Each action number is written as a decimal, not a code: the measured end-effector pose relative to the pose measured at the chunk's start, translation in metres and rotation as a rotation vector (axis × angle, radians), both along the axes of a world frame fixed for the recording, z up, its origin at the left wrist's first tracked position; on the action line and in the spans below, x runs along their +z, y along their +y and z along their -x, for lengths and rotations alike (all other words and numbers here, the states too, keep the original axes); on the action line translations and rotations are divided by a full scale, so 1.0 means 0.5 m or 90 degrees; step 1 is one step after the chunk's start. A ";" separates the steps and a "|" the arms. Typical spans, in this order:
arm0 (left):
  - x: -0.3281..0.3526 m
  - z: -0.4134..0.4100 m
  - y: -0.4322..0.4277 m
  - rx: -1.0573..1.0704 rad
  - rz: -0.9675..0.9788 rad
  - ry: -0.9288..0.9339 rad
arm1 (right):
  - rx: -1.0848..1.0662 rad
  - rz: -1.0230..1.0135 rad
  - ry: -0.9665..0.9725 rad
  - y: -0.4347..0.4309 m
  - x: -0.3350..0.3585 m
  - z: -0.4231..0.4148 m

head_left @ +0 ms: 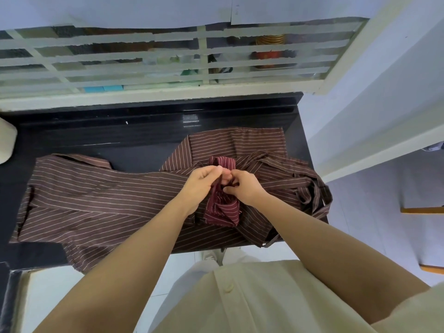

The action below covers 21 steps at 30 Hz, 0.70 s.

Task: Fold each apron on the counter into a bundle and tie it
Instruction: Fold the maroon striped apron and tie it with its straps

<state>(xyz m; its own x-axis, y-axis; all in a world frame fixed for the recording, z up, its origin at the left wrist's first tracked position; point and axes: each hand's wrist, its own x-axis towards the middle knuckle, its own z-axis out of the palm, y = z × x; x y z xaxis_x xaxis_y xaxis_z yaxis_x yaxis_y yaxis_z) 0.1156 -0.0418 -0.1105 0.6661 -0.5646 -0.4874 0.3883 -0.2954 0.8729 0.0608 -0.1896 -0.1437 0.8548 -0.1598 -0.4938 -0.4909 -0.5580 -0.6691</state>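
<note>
Red bundle (223,213) lies on brown aprons (96,200) spread over the right half of the black desk (96,131), left hand (201,182) and right hand (243,188) both above it, fingers curled, each pinching its strap (223,163), fingertips almost touching.

We get a bright, even picture under soft, cool light whose source is out of view; shadows are faint, the darkest lying under the folds of the brown apron (96,200), and the glossy black counter (79,138) returns one small dotted patch of glare near its far edge. In the middle the stripes of the maroon apron (224,210) read crisply, while whatever sits behind the window bars (144,55) is smeared and out of focus. The wide lens bows the window frame and swells the forearms (144,236) toward the bottom edge.
</note>
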 end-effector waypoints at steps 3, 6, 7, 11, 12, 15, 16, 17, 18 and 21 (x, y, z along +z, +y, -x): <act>-0.021 -0.004 -0.017 -0.061 -0.094 -0.024 | 0.010 -0.016 0.025 -0.018 0.008 0.006; -0.042 -0.009 -0.019 -0.202 -0.226 -0.170 | -0.012 -0.045 0.008 -0.051 0.026 0.010; -0.046 -0.008 -0.020 -0.231 -0.239 -0.198 | -0.025 -0.062 -0.010 -0.060 0.034 0.008; -0.064 -0.008 -0.031 -0.304 -0.289 -0.288 | -0.020 -0.206 -0.039 -0.065 0.071 -0.018; -0.065 -0.009 -0.032 -0.308 -0.284 -0.292 | -0.021 -0.248 -0.042 -0.059 0.078 -0.025; -0.060 -0.010 -0.027 -0.275 -0.265 -0.246 | -0.083 -0.317 -0.053 -0.043 0.081 -0.031; -0.057 -0.009 -0.026 -0.267 -0.271 -0.232 | -0.122 -0.325 -0.058 -0.041 0.077 -0.030; -0.057 -0.009 -0.025 -0.265 -0.275 -0.229 | -0.162 -0.332 -0.065 -0.040 0.069 -0.029; -0.057 -0.008 -0.025 -0.267 -0.278 -0.229 | -0.187 -0.328 -0.071 -0.042 0.062 -0.027; -0.058 -0.007 -0.028 -0.263 -0.271 -0.213 | -0.099 -0.265 -0.054 -0.054 0.038 -0.019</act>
